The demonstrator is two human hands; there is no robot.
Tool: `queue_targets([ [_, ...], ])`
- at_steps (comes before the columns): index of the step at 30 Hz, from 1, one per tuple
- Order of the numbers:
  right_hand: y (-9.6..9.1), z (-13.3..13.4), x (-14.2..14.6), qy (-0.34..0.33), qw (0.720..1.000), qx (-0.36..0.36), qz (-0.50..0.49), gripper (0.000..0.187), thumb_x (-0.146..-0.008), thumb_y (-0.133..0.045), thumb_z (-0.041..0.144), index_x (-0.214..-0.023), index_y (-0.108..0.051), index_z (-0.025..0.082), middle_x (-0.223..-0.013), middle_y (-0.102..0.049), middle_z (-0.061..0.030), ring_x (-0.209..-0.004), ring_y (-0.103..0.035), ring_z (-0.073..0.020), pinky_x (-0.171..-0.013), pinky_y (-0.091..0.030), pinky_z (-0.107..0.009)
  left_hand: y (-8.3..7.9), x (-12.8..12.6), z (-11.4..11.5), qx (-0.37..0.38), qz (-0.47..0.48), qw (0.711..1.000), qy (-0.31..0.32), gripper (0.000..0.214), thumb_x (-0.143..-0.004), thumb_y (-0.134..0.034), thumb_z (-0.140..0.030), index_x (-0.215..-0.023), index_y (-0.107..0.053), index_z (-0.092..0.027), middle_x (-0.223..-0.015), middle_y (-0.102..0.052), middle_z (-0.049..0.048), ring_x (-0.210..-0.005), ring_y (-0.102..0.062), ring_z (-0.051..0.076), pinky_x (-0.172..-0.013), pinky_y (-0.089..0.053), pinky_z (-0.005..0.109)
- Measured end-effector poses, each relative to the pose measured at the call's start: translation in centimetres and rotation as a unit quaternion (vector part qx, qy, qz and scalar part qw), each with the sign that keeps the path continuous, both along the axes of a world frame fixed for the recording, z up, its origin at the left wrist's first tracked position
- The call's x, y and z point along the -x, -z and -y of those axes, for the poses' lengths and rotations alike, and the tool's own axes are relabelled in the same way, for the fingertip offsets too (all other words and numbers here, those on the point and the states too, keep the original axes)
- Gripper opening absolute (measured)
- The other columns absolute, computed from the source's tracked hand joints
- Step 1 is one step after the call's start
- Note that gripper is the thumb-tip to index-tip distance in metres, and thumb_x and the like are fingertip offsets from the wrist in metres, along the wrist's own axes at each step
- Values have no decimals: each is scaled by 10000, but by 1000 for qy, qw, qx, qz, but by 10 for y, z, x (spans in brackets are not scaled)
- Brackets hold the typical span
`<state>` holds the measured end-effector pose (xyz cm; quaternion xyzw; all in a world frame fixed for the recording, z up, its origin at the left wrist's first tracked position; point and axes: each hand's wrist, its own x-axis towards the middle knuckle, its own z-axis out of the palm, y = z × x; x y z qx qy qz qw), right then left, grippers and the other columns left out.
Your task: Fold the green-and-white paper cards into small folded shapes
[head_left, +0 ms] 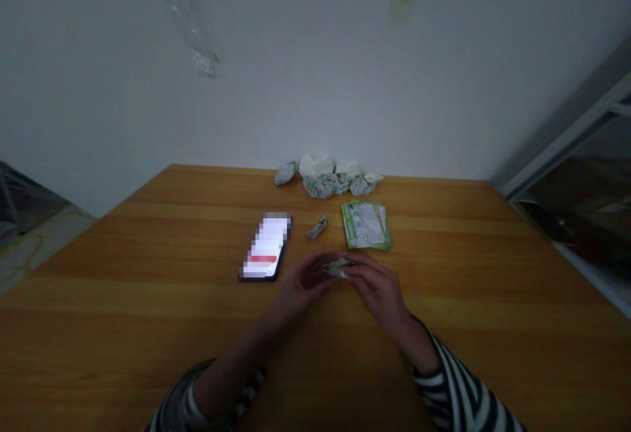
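Both my hands meet over the wooden table point(148, 327), pinching one small folded piece of green-and-white printed paper point(339, 266). My left hand point(303, 287) grips its left end with closed fingers. My right hand point(377, 287) grips its right end the same way. Just beyond the hands lies one small folded paper shape point(317, 227), and to its right a flat stack of green-bordered printed sheets point(365, 223). A phone point(266, 246) with a lit screen lies to the left of the hands.
Several finished folded paper pieces point(328, 177) are heaped at the table's far edge against the pale wall. A clear plastic strip point(190, 21) hangs on the wall at upper left. A metal shelf frame point(566, 143) stands to the right.
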<state>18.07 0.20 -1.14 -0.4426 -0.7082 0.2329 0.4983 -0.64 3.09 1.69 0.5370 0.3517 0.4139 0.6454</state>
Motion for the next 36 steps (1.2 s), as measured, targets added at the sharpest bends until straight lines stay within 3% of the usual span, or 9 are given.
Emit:
queue_targets([
  [2, 0, 1, -3, -4, 999, -22, 38, 271, -909, -509, 137, -1067, -684, 271, -1182, -648, -68, -1083, -612, -196, -915, -513, -361, -2, 3, -4, 8, -35, 999, 14, 392, -783, -672, -240, -1166, -619, -179, -1187, -670, 83, -1077, -625, 221, -952, -477, 363],
  [6, 2, 0, -3, -35, 995, -31, 90, 250, -918, -500, 155, -1060, -677, 261, -1121, -666, -61, -1028, -629, -185, -883, -524, -331, 0, 10, -10, -27, -154, 986, 55, 314, -823, -621, -323, -1075, -693, -151, -1061, -726, 75, -983, -658, 244, -894, -496, 364],
  [9, 2, 0, -1, -51, 993, -23, 102, 197, -915, -519, 171, -1018, -669, 246, -1060, -672, -61, -968, -638, -184, -843, -527, -322, 4, 13, -12, -57, -187, 976, 99, 310, -824, -611, -339, -1052, -714, -158, -1018, -739, 56, -950, -665, 246, -850, -508, 346],
  [15, -3, 4, 2, -42, 994, 20, 100, 76, -884, -575, 170, -914, -628, 215, -858, -665, -33, -812, -629, -179, -737, -508, -296, 8, 14, -9, -68, -235, 965, 99, 302, -813, -612, -396, -918, -748, -147, -896, -754, 53, -820, -675, 228, -706, -510, 290],
  [21, 0, 4, 3, 17, 997, 17, 71, 144, -860, -531, 90, -811, -601, 206, -782, -652, -20, -737, -621, -167, -673, -477, -268, -2, 7, 0, -151, -301, 939, 71, 258, -843, -568, -348, -861, -752, -168, -792, -737, 38, -707, -635, 186, -627, -455, 251],
  [26, 2, 2, 4, 59, 997, 35, 30, 103, -831, -582, 121, -784, -617, 206, -749, -656, -8, -710, -622, -163, -663, -474, -266, 1, 5, -3, -119, -251, 957, 85, 297, -815, -601, -380, -986, -721, -169, -867, -728, 35, -777, -620, 192, -676, -452, 255],
  [29, 3, 3, 9, 61, 996, 65, -17, 55, -806, -636, 165, -776, -632, 211, -755, -671, -3, -718, -633, -163, -665, -487, -265, 8, 5, -5, -84, -271, 956, 74, 304, -715, -697, -389, -869, -730, -129, -726, -686, 13, -663, -574, 165, -584, -410, 230],
  [32, 5, 3, 14, 79, 989, 101, -71, 61, -761, -692, 186, -768, -637, 211, -737, -674, 6, -702, -636, -161, -656, -494, -262, 13, 4, -4, -39, -283, 956, 62, 298, -724, -672, -405, -738, -717, -110, -593, -610, -13, -556, -504, 128, -506, -343, 211],
  [36, 5, 4, 19, 92, 976, 144, -132, 97, -730, -717, 195, -764, -626, 204, -698, -670, 13, -652, -631, -154, -620, -492, -252, 13, 1, -2, -19, -265, 963, 43, 293, -744, -645, -393, -695, -709, -111, -585, -614, -3, -547, -501, 122, -507, -349, 211],
])
